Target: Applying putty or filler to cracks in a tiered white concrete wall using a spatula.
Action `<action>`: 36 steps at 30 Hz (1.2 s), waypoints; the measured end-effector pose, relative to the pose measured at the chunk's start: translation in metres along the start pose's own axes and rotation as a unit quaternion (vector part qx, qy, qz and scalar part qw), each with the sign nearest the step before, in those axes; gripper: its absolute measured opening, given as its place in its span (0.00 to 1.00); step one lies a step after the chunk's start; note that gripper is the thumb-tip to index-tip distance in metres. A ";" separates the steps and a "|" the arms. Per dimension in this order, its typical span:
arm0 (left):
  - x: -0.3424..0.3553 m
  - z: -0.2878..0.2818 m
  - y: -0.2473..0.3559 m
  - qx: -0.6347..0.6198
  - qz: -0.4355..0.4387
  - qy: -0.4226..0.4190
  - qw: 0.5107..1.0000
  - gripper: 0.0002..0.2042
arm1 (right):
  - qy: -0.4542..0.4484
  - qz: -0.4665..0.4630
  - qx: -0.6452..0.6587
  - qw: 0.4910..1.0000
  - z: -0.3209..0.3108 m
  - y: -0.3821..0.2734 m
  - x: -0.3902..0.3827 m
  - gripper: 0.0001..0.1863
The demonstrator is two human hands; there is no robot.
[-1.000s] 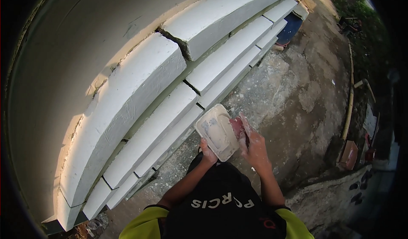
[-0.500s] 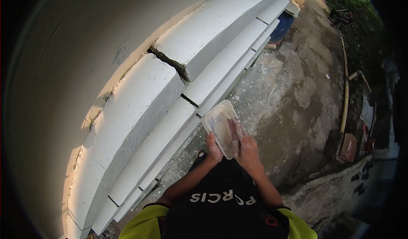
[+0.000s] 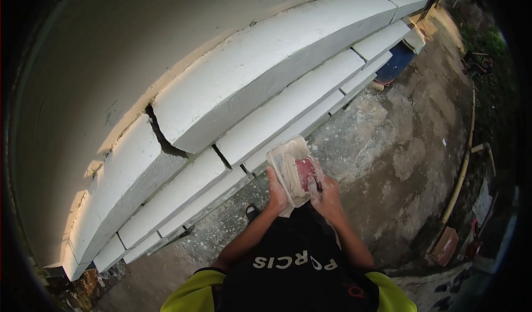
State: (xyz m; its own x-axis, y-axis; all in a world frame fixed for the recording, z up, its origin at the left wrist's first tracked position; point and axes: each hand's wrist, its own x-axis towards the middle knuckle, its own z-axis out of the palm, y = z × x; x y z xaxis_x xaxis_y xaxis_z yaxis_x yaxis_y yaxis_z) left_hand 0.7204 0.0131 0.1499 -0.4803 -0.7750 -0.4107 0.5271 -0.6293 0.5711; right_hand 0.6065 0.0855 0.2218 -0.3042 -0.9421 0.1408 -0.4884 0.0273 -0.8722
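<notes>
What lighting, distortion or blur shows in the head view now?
Head view: white ledges look bowed by the fisheye, corners black; head view: warm light streaks the mostly dim wall; head view: tray fairly clear, right rim dark, soft.

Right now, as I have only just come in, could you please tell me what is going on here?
A person is holding a shallow tray in the left hand, with pale paste in it. The right hand grips a flat red tool over the tray. Both hands are close together in front of the body, beside a stepped white ledge along the wall, where a dark gap shows between two upper sections.
</notes>
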 end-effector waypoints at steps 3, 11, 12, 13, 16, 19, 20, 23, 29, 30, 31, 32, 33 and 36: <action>0.007 0.024 -0.007 -0.069 0.003 -0.052 0.996 0.39 | -0.037 -0.013 0.013 0.999 -0.028 0.011 0.008 0.28; 0.032 0.039 -0.043 -0.103 0.034 0.014 0.994 0.38 | -0.054 -0.046 0.090 0.993 -0.053 0.039 0.040 0.27; 0.034 0.042 -0.042 -0.079 0.045 0.025 0.996 0.39 | -0.059 -0.034 0.147 0.987 -0.055 0.042 0.045 0.29; 0.035 0.044 -0.040 -0.078 0.047 0.026 0.995 0.39 | -0.060 -0.035 0.149 0.986 -0.053 0.047 0.045 0.29; 0.031 0.047 -0.030 -0.064 0.040 0.046 0.996 0.39 | -0.034 0.118 0.270 0.955 -0.048 0.050 0.044 0.29; 0.024 0.050 -0.019 -0.100 0.041 0.029 0.994 0.39 | -0.010 0.135 0.356 0.925 -0.047 0.040 0.050 0.30; 0.023 0.052 -0.016 -0.086 0.051 0.034 0.994 0.39 | -0.011 0.131 0.354 0.926 -0.047 0.037 0.052 0.30; 0.016 0.038 -0.013 -0.055 0.050 0.027 0.997 0.40 | 0.022 0.136 0.498 0.856 -0.047 0.020 0.051 0.33; -0.017 -0.007 -0.006 -0.041 0.022 0.019 0.999 0.39 | 0.093 0.146 0.563 0.808 -0.041 -0.001 0.035 0.29; -0.024 -0.020 -0.005 -0.035 0.020 0.026 0.999 0.39 | 0.104 0.126 0.560 0.812 -0.038 0.003 0.030 0.29; -0.028 -0.037 -0.008 -0.049 0.024 0.009 0.998 0.38 | 0.083 0.137 0.590 0.791 -0.036 0.007 0.022 0.28; -0.033 -0.045 -0.008 -0.031 0.036 0.008 0.999 0.37 | 0.063 0.151 0.619 0.769 -0.035 0.009 0.015 0.26; -0.038 -0.052 -0.008 -0.027 0.034 -0.008 0.999 0.37 | 0.073 0.138 0.617 0.771 -0.035 0.007 0.010 0.26; -0.053 -0.071 -0.008 -0.004 0.035 -0.001 0.999 0.37 | 0.106 0.123 0.647 0.745 -0.032 -0.002 -0.004 0.25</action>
State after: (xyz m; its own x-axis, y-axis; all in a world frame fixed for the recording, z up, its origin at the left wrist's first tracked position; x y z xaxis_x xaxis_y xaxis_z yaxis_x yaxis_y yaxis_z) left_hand 0.7917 0.0549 0.1166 -0.4441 -0.8167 -0.3684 0.5653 -0.5744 0.5920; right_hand 0.5820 0.1000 0.2379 -0.4435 -0.8841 -0.1473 0.7597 -0.2837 -0.5851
